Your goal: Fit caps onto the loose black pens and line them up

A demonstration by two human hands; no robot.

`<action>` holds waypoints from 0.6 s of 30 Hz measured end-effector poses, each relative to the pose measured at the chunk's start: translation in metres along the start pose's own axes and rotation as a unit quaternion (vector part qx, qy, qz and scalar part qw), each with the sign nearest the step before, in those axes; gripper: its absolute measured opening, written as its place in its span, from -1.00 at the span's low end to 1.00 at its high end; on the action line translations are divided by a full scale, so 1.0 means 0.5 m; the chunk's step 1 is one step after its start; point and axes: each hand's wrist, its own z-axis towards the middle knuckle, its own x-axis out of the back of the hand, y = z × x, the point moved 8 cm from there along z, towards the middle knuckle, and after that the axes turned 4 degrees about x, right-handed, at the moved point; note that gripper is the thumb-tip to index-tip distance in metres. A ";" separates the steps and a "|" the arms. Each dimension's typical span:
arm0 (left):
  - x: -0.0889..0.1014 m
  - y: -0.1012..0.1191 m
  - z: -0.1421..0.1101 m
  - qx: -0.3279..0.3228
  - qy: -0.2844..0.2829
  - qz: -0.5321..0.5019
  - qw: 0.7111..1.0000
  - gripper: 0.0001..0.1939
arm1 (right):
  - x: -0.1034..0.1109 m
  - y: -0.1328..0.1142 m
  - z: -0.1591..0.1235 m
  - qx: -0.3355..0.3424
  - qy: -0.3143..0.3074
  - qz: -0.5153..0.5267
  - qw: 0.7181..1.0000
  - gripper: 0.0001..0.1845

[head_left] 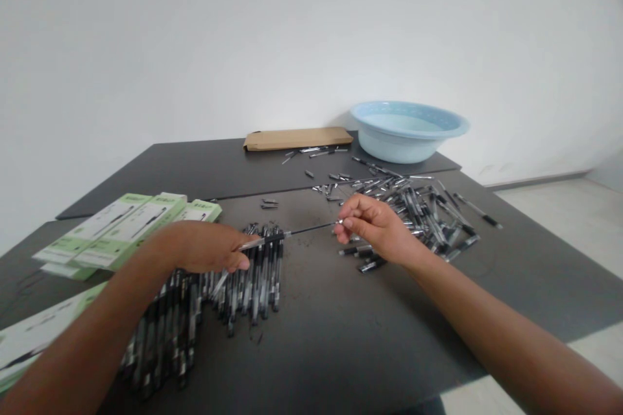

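Note:
My left hand (214, 248) is closed on a clear pen barrel (265, 241) with a black grip, held above a row of pens (257, 285). A thin dark refill (314, 228) sticks out of the barrel's right end. Its silvery tip is pinched between the thumb and fingers of my right hand (363, 224). The refill lies nearly level between both hands, part of it inside the barrel. Beside and behind my right hand spreads a loose heap of pen parts (423, 214). More pens (163, 331) lie side by side under my left forearm.
Green and white pen boxes (126, 224) are stacked at left, with another box (43, 331) nearer me. A blue basin (409, 133) and a flat brown cardboard piece (296, 138) stand at the back. Small black pen caps or tips (269, 203) lie mid-table.

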 end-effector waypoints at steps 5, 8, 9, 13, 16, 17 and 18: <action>-0.004 0.008 0.007 -0.009 -0.002 -0.012 1.000 -0.47 | -0.014 0.004 -0.005 -0.005 0.002 -0.025 1.000 -0.86; -0.005 0.015 0.012 -0.035 0.008 -0.021 0.999 -0.49 | -0.022 0.010 -0.007 -0.006 0.003 -0.033 0.999 -0.87; -0.006 0.017 0.014 -0.040 0.009 -0.022 0.999 -0.49 | -0.026 0.012 -0.007 -0.006 0.001 -0.035 0.999 -0.87; -0.009 0.013 0.019 -0.030 0.010 -0.010 0.999 -0.47 | -0.038 0.025 -0.010 -0.010 0.000 -0.040 0.999 -0.89; -0.012 0.013 0.025 -0.018 0.015 0.003 1.000 -0.47 | -0.049 0.026 -0.012 0.000 -0.002 -0.071 0.997 -0.89; -0.014 0.016 0.026 -0.021 0.012 0.007 1.000 -0.48 | -0.053 0.024 -0.013 0.005 -0.003 -0.092 0.996 -0.88; -0.016 0.020 0.028 -0.028 0.009 0.012 0.999 -0.51 | -0.058 0.021 -0.013 0.011 -0.005 -0.116 0.993 -0.87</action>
